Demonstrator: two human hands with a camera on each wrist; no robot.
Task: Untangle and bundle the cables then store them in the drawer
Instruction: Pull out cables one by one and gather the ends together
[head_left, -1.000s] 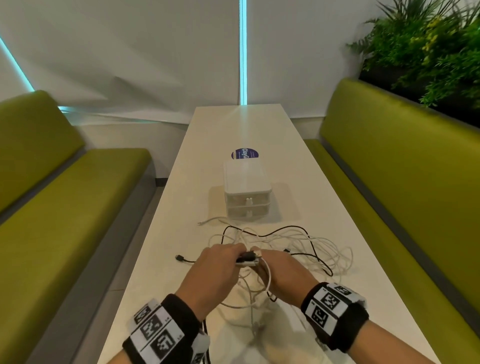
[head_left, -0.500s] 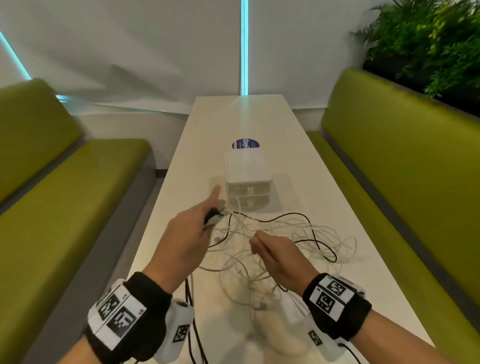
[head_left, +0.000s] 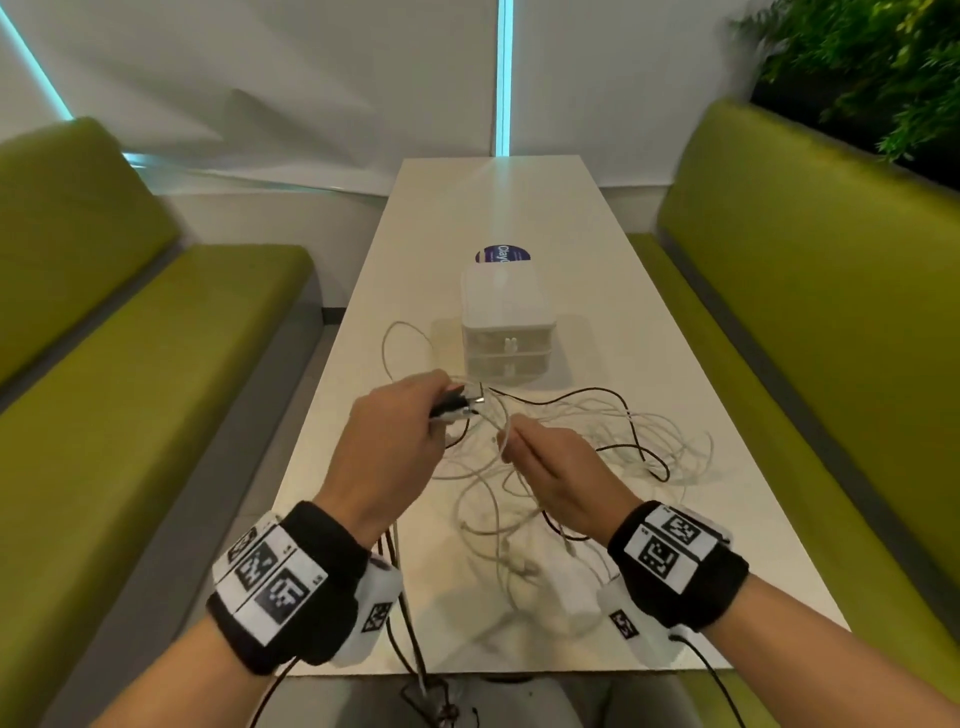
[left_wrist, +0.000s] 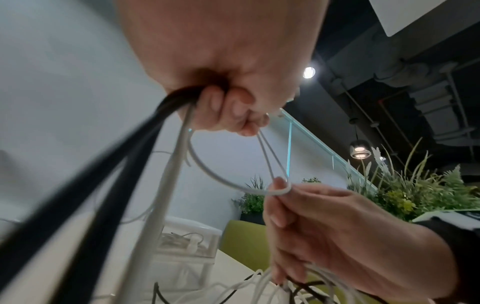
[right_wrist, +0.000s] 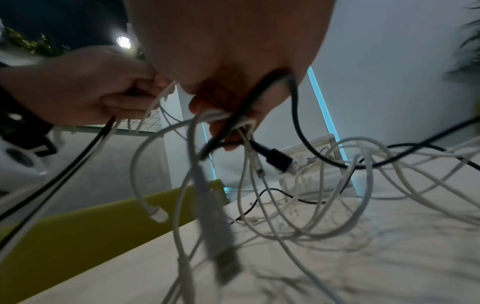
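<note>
Early stage: your left hand (head_left: 387, 447) grips several plug ends, your right hand (head_left: 550, 470) pinches a white loop, cables (head_left: 613, 436) tangled mid-table before the closed drawer unit (head_left: 506, 332); nothing bundled or stored.

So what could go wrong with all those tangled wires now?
The left hand grips black and white cable ends while the right hand pinches a white loop; pulling apart might tighten knots in the tangle. Cables hanging off the table edge could snag or drag the pile down.
</note>
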